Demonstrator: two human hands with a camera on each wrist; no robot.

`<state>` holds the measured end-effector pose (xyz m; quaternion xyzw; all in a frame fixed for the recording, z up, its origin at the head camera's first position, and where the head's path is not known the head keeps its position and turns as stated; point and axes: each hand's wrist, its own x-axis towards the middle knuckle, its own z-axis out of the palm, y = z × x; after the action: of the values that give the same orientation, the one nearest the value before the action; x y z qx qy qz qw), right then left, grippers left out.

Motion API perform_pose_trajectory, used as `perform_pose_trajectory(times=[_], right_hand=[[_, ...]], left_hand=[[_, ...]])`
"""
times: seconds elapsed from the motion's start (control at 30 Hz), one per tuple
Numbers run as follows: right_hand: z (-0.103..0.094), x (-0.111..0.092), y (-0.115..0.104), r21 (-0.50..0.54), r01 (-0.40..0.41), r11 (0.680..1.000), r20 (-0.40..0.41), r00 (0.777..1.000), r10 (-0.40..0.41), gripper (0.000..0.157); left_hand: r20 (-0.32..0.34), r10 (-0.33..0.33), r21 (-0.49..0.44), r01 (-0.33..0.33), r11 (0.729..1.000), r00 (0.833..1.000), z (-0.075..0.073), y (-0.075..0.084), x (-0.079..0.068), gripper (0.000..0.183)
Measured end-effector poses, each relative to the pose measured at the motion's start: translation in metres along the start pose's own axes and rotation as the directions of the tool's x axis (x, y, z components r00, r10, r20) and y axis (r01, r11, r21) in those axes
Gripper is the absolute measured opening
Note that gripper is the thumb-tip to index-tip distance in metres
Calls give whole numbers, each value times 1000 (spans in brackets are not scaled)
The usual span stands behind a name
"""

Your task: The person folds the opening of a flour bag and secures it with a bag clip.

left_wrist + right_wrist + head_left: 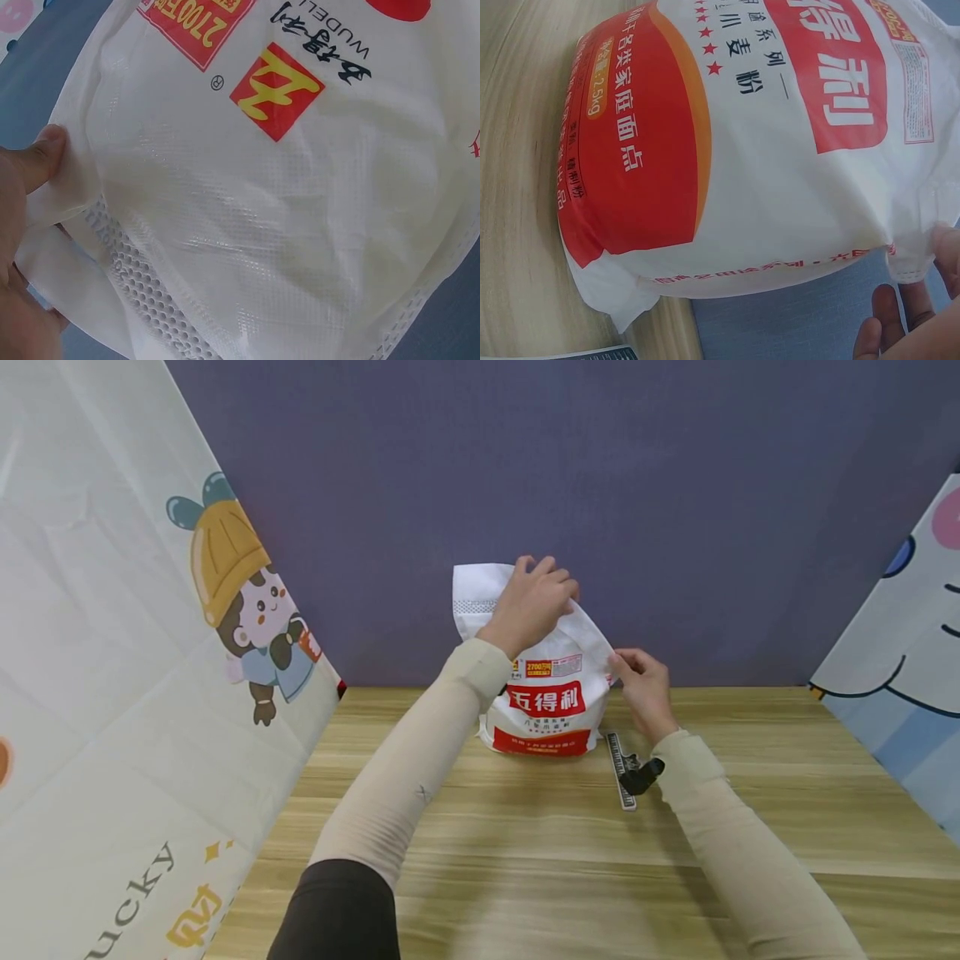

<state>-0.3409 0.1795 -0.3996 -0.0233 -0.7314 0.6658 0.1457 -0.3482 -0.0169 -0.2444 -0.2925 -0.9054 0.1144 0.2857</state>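
Note:
A white and red bag of flour [546, 697] stands upright at the back of the table in the head view, its top rising to the left. My left hand [531, 603] grips the bag's upper edge; in the left wrist view the thumb [46, 156] lies on the front of the white plastic near a perforated band. At the right upper side, my right hand [647, 687] pinches the bag's edge. The right wrist view shows that corner between thumb and fingers [889, 315], with the bag's printed front filling most of the picture.
A narrow black-and-white patterned strip [621, 777] lies on the wooden table [525, 860], right of the bag. Behind stands a dark blue-grey panel [600, 485]. White cartoon-printed sheets flank the table on the left [112, 652] and right [885, 643].

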Motion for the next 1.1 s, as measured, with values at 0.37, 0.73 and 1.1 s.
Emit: perform_pose_trajectory(times=[0.37,0.73,1.1], right_hand=[[-2,-2,1,-15,-2,1000,-6,1000,2,37],[-3,-4,1,-26,-14,1000,-15,1000,14,34],[-7,-6,0,-22,-27,999,-10,1000,26,38]], left_hand=[[9,-6,-80,7,997,1000,-1,-1,-2,22],[-2,-2,-99,2,995,1000,-1,-2,-3,22],[-3,2,-96,-3,995,1000,-2,-2,-4,22]])
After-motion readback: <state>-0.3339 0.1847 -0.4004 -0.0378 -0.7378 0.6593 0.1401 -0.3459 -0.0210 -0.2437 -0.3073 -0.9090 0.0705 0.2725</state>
